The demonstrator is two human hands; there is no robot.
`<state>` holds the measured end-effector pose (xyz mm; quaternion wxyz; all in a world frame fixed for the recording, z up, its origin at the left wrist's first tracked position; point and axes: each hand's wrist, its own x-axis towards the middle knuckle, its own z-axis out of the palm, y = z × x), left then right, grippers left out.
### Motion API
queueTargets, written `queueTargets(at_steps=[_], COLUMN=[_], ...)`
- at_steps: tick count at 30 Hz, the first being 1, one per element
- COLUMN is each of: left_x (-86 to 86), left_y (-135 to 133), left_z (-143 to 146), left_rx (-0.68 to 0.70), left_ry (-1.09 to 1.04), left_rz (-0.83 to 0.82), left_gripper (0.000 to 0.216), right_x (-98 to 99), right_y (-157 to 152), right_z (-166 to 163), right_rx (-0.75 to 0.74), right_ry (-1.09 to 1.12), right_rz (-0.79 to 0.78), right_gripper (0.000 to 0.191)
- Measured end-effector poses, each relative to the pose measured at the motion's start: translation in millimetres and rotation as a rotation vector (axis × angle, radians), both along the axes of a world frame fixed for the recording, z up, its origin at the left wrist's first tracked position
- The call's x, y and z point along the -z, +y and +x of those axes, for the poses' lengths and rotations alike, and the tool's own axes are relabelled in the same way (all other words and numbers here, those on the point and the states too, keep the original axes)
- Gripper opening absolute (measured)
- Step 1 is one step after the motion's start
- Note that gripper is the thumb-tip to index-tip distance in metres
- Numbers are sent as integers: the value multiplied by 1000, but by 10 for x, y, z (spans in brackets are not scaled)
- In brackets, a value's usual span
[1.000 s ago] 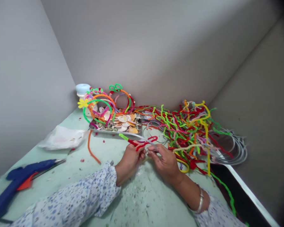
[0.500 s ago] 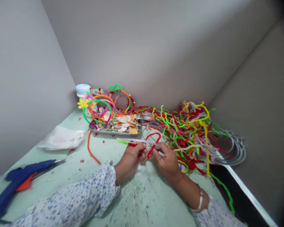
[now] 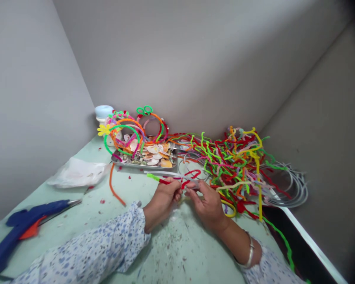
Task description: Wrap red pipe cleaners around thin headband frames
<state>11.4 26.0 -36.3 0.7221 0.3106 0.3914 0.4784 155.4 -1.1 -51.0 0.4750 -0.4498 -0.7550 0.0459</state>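
Observation:
My left hand (image 3: 165, 194) is closed in a pinch on a red pipe cleaner (image 3: 192, 172) where it meets a thin pale strip. A bright green fuzzy end (image 3: 152, 177) sticks out to the left of these fingers, joined to a red stretch. My right hand (image 3: 208, 203) pinches the pale strip (image 3: 162, 173) just right of the left fingers, with the red pipe cleaner looping out above its fingertips. The fingers hide the exact spot where strip and pipe cleaner meet. Both hands are held close together over the table.
Behind the hands a metal tray (image 3: 144, 167) holds shells and several pipe-cleaner-covered hoops (image 3: 130, 127). A tangled heap of coloured pipe cleaners (image 3: 225, 157) lies right, beside coiled grey bands (image 3: 296, 189). To the left are a blue glue gun (image 3: 32, 217) and a plastic bag (image 3: 77, 173).
The red pipe cleaner's loop has dropped lower and lies flatter, its free end drawn in toward the fingers. My right fingers have shifted slightly; my left hand is nearly still.

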Motion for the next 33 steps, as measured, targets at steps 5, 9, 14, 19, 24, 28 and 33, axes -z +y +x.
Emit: queueTargets(at_steps=[5,9,14,19,24,28,33], left_x=[-35,-25,-31,-94,-127,-102,-90], left_y=[-2,12,19,16,19,21,13], left_z=[-19,-48,-55,-53,-63,-57,-49], left_rx=[55,134,162,146,163,215,260], left_ry=[-39,-109,-98,-79,-105,-120,-113], left_rz=[-6,-1,-12,-37,-66,-82,-98], left_gripper=[18,16,14,17,16,13,10], right_x=[-7,0,46,69,56,29,-16], right_y=[20,25,51,89,101,105,102], right_z=[20,41,51,74,103,110,100], right_rx=[36,86,38,-51,-134,-210,-200], right_ry=[131,217,332,348,352,320,215], right_rz=[-118,-203,-258,-263,-284,-295,-233], right_gripper=[6,7,10,13,17,18,18])
